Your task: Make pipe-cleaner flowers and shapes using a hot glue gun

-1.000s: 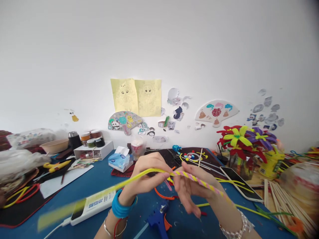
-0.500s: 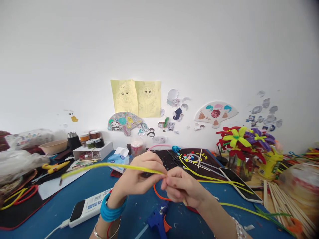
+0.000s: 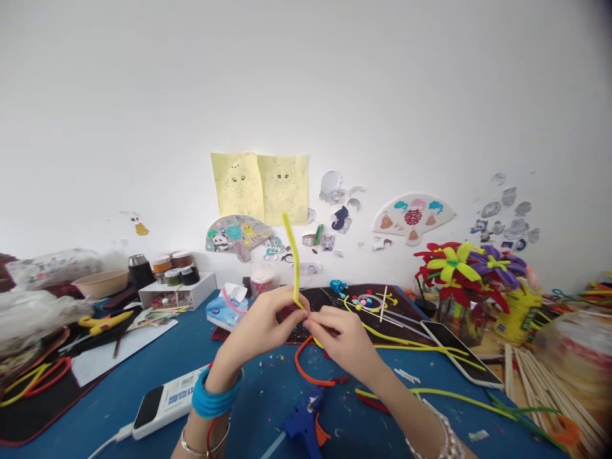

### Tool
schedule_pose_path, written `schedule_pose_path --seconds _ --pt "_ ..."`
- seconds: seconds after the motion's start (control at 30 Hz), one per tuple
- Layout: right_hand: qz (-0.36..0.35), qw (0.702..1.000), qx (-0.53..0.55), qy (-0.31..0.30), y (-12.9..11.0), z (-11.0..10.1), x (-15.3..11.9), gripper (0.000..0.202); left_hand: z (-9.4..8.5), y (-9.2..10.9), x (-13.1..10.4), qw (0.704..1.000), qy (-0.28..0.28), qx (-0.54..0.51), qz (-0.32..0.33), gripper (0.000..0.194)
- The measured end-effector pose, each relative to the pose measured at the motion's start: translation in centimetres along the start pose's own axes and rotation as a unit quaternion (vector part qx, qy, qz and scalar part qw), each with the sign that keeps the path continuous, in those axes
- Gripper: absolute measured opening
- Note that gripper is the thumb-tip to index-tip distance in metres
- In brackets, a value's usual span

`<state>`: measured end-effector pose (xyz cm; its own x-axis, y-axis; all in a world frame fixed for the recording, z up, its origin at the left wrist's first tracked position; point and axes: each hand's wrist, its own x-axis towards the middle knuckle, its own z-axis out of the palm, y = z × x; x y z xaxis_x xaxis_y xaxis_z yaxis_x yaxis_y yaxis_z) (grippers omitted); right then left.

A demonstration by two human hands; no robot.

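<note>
A yellow pipe cleaner (image 3: 295, 261) rises steeply from between my hands, bent near the fingertips. My left hand (image 3: 268, 322) pinches it between thumb and fingers. Close against it, my right hand (image 3: 342, 335) is also closed on the pipe cleaner's lower part, mostly hidden by the fingers. Below hang an orange pipe cleaner (image 3: 302, 363) in a curve and a bit of yellow; I cannot tell whether they join what I hold. A pink strip (image 3: 232, 301) shows beyond my left hand. On the mat under my hands lies a blue glue gun (image 3: 303, 421).
Yellow pipe cleaners (image 3: 411, 344) lie to the right, by a phone (image 3: 461, 354) and wooden sticks (image 3: 549, 395). Fuzzy flowers (image 3: 471, 268) stand at the back right. On the left are a white power bank (image 3: 167, 398), a tissue pack (image 3: 224, 312) and a yellow-handled tool (image 3: 102, 323).
The yellow pipe cleaner has swung from lying leftward across my left hand to pointing up. My right hand has turned, and its fingers now reach toward my left fingertips.
</note>
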<state>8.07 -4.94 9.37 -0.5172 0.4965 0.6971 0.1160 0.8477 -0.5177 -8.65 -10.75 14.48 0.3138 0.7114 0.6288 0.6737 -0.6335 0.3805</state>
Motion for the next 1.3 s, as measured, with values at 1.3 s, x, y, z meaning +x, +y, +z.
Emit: schedule_pose_path --seconds 1.3 --pt "-0.009 0.997 0.052 0.058 1.2 -0.2 0.5 0.025 2.1 -2.2 1.0 0.998 0.051 -0.024 0.019 0.02"
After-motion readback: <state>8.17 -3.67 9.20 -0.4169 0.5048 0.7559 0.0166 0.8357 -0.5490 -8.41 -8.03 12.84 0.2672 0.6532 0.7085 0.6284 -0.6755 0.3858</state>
